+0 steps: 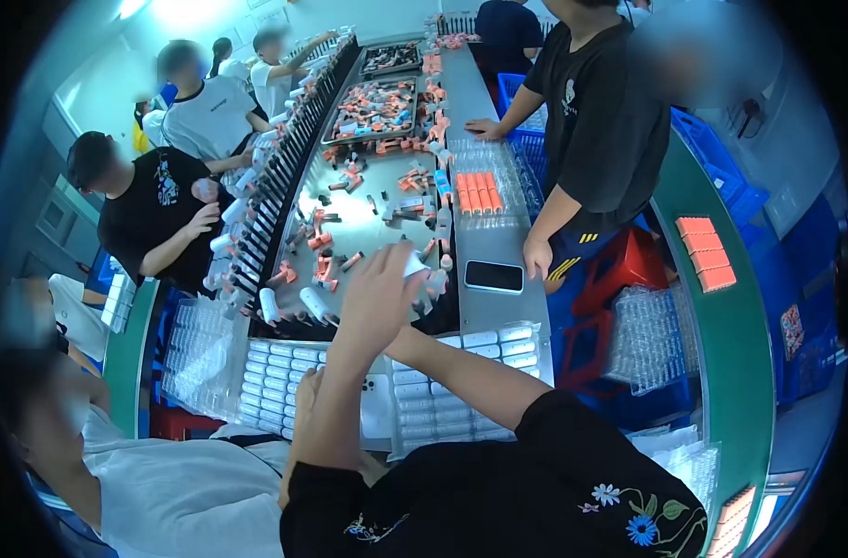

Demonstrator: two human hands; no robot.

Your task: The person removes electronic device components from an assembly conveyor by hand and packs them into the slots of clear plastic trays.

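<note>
My left hand (pixel 379 290) is raised over the near end of the metal work surface, fingers curled round a small white piece (pixel 414 264) that is mostly hidden. My right forearm (pixel 470 372) crosses behind my left wrist, and my right hand is hidden there. Orange, black and white small parts (pixel 325 270) lie scattered ahead of my hands. Two white tubes (pixel 314 302) lie left of my left hand. Below my arms are trays of white rounded cases, one on the left (pixel 277 377) and one on the right (pixel 442 409), with a white phone (pixel 375 406) between them.
A slotted black rack (pixel 273 200) holding white tubes lines the left side. On the right ledge are a dark-screened phone (pixel 494 276) and orange blocks (pixel 480 192) on clear trays. Metal trays of parts (pixel 373 110) stand farther back. Co-workers stand on both sides; one hand (pixel 307 391) is close to my left forearm.
</note>
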